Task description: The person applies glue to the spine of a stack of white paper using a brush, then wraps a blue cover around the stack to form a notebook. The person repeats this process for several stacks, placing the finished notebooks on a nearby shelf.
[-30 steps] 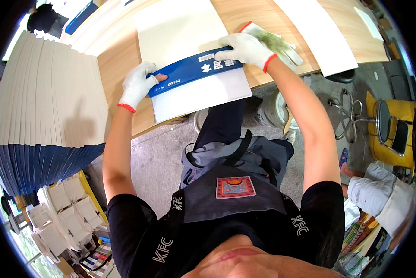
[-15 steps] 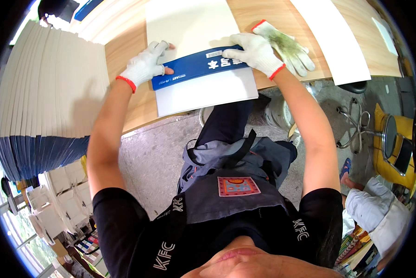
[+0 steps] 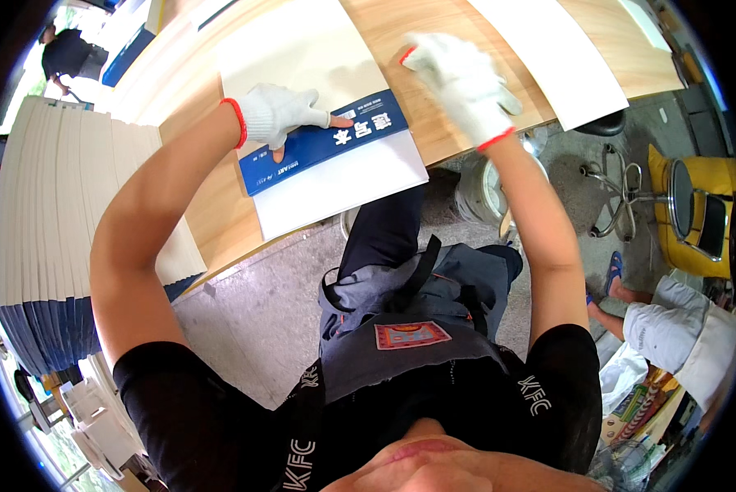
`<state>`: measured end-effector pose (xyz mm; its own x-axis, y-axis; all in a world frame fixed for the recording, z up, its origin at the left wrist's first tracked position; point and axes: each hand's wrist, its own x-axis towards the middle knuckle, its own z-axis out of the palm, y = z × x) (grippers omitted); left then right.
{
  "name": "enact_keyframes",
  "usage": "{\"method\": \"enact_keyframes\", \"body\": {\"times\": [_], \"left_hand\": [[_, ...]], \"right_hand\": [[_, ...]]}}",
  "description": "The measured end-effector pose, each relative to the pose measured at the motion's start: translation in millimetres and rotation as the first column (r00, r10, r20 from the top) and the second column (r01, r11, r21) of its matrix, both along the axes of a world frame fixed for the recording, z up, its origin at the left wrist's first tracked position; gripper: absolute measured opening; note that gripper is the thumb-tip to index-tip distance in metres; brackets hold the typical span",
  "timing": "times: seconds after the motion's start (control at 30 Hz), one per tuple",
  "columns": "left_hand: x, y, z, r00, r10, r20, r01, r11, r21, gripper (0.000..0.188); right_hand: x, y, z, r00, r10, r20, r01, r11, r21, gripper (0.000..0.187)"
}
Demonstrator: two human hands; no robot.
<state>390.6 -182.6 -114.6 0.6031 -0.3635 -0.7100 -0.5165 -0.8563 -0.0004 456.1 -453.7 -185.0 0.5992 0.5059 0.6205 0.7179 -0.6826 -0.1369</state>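
Note:
A pad with a cream board (image 3: 302,53), a blue printed band (image 3: 331,143) and white lower part (image 3: 343,184) lies at the table's near edge. My left hand (image 3: 282,115), in a white knit glove with a red cuff, rests on the band. Its bare index fingertip and thumb stretch apart over the blue surface. Off the pad to the right, my gloved right hand (image 3: 474,111) lies over a loose white glove (image 3: 427,53), whose red cuff shows at its upper left. Blur and overlap hide how those fingers are placed.
Left of the pad stands a tall stack of cream boards (image 3: 73,205) with blue lower ends. A long white sheet (image 3: 552,57) lies on the right of the wooden table (image 3: 421,119). Below are a bucket (image 3: 479,193) and wheeled chair (image 3: 630,189); another person's legs (image 3: 663,312) show at right.
My right hand has left the band and moved right onto the loose glove. My left hand has turned and slid further inward across the band. The whole view has shifted a little.

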Motion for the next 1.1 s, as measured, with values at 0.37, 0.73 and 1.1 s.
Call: {"method": "enact_keyframes", "body": {"times": [0.37, 0.73, 1.1], "left_hand": [[8, 15, -14, 0.996, -0.079, 0.035, 0.083, 0.983, -0.163, 0.122], [5, 28, -30, 0.96, -0.156, 0.233, 0.195, 0.969, -0.155, 0.109], [4, 10, -10, 1.0, -0.005, 0.03, 0.007, 0.995, -0.095, 0.098]], "right_hand": [[-43, 26, -7, 0.869, 0.493, 0.036, -0.462, 0.837, -0.293, 0.039], [-122, 176, -30, 0.769, 0.638, -0.027, -0.619, 0.734, -0.281, 0.016], [-145, 210, -32, 0.801, 0.595, -0.074, -0.593, 0.767, -0.245, 0.007]]}}
